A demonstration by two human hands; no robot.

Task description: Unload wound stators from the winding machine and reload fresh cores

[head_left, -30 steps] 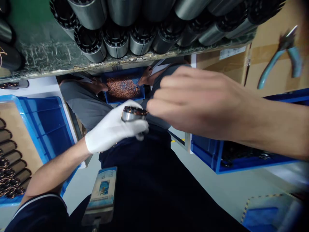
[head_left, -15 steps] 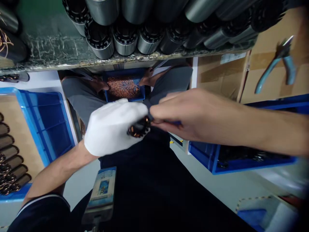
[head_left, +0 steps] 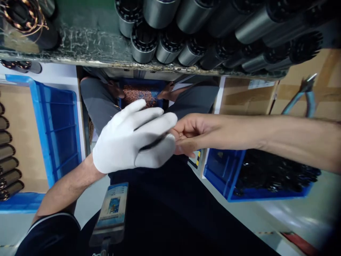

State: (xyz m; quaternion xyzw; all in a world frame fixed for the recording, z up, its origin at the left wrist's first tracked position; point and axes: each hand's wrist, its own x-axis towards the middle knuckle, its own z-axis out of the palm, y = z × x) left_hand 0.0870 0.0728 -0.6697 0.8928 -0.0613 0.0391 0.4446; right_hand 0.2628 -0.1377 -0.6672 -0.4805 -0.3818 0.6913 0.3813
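My left hand (head_left: 133, 138), in a white glove, is over my lap with its back toward me and its fingers curled. The small motor stator with copper windings that showed in its grip a moment earlier is now hidden behind the glove. My bare right hand (head_left: 190, 135) meets the gloved fingertips from the right. Its fingers are bent and pressed together, and what they pinch, if anything, is too small to make out. Below the hands is my dark clothing, with a badge (head_left: 113, 206) hanging on it.
Several metal motor cores (head_left: 144, 42) line the bench edge (head_left: 87, 64); a copper-wound one (head_left: 23, 17) stands at left. A blue crate (head_left: 61, 131) holds stators. Another blue bin (head_left: 226, 177) holds dark parts. Pliers (head_left: 306, 92) lie on cardboard. Copper scraps (head_left: 138, 94) fill a floor tray.
My left hand has turned so its back covers the stator. My right hand has rolled over, with its fingers now at the gloved fingertips. The view has shifted left.
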